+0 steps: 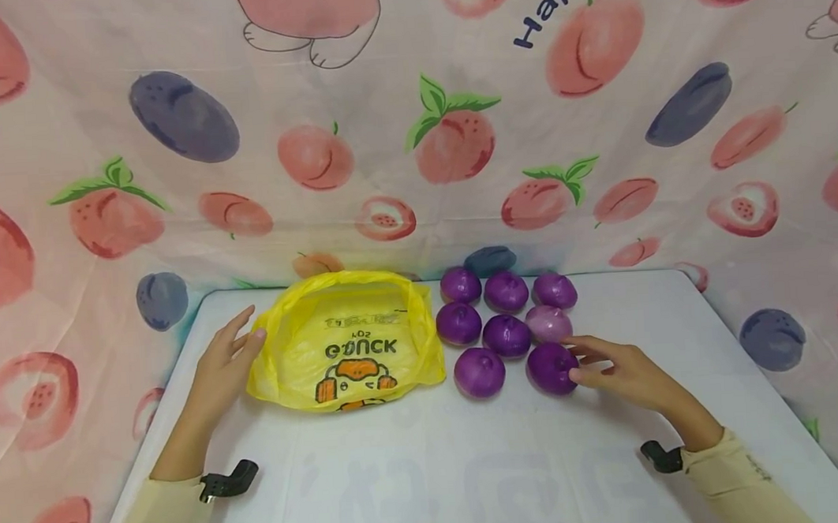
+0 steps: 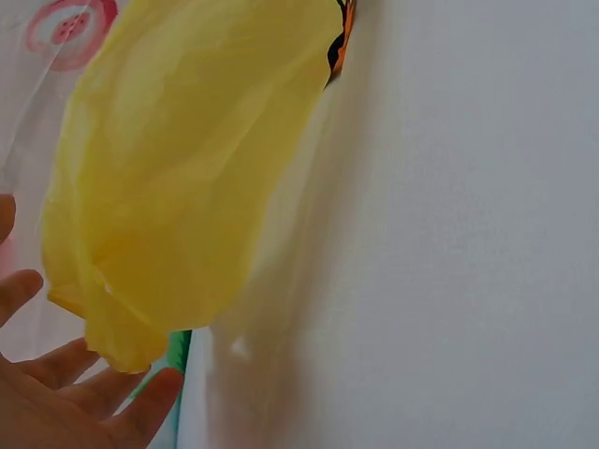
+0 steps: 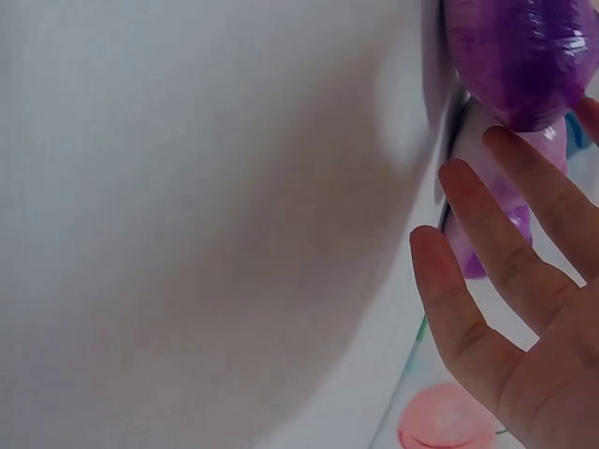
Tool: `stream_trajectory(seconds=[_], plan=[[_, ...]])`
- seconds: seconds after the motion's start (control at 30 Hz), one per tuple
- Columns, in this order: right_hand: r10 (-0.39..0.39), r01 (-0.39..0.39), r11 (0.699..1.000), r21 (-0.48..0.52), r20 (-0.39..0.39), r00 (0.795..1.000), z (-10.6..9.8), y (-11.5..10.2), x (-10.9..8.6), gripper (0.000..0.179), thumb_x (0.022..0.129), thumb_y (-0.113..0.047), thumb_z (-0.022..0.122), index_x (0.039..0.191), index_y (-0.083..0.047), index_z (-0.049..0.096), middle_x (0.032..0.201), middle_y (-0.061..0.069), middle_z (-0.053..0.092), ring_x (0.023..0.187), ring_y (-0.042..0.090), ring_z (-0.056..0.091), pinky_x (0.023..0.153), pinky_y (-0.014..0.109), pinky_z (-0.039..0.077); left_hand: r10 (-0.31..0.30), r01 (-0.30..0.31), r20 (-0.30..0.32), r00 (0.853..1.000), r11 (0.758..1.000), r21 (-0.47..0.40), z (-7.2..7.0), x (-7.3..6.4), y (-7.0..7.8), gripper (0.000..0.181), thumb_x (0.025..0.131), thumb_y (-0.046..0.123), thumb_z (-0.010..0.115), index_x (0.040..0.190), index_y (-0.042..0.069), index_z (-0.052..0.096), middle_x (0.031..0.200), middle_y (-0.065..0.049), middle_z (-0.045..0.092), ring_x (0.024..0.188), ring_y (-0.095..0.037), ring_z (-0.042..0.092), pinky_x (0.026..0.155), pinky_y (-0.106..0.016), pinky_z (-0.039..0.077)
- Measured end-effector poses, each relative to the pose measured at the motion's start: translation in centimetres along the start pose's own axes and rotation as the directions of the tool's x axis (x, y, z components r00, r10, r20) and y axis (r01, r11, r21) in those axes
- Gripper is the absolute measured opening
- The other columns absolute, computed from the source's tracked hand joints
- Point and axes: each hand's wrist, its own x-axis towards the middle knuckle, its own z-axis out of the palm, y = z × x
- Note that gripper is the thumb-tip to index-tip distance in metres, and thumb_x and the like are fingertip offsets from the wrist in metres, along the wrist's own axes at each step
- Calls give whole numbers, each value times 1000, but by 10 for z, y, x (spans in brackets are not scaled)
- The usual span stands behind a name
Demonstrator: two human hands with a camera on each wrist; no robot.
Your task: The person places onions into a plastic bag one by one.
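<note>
A yellow plastic bag point(image 1: 356, 356) with a printed duck lies on the table with its mouth spread wide. Beside its left rim is my left hand point(image 1: 225, 366), fingers fairly straight; in the left wrist view the hand point(image 2: 84, 393) is close to the bag's edge point(image 2: 178, 187), and contact is hard to tell. Several shiny purple onions point(image 1: 506, 336) stand in rough rows right of the bag. At the front right onion point(image 1: 551, 368), my right hand point(image 1: 624, 373) has its thumb and fingertips against or very near the right side. The right wrist view shows that hand point(image 3: 524, 299) with spread fingers below an onion point(image 3: 526, 56).
The white table point(image 1: 416, 475) ends at a cloth backdrop point(image 1: 384, 137) printed with fruit. One paler onion point(image 1: 549, 323) sits just behind the onion at my right hand. Each wrist carries a black camera mount point(image 1: 230, 481).
</note>
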Motion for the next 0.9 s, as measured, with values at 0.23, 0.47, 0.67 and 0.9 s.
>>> stream_trajectory(seconds=[0.23,0.47,0.67,0.9], plan=[[-30,30,1000,1,11,999,6,1,5,56,94,-33,75,145,-19,57,136,11,66,115,32,66,84,44,60,-55,57,34,998,996,-61,7,13,-5,75,102,60,49,164,26,25,168,-17,25,148,-53,30,113,-70,32],[-46,46,999,-11,18,999,12,3,11,65,88,-37,80,146,-23,56,136,10,67,114,30,67,84,38,59,-116,119,48,992,991,-60,16,22,-10,77,98,65,51,163,33,24,170,-15,21,152,-50,23,115,-69,30],[-68,69,997,-40,27,997,14,3,13,72,84,-41,84,147,-21,56,137,12,66,112,30,67,81,32,57,-96,99,34,995,990,-100,22,26,-12,69,102,55,53,162,33,27,170,-11,23,154,-46,20,118,-69,25],[-103,105,992,-66,25,994,15,3,15,74,83,-43,83,147,-18,55,134,9,68,113,29,68,83,35,58,-69,72,22,997,986,-151,25,29,-18,67,102,55,53,161,31,31,170,-8,25,156,-43,18,120,-69,21]])
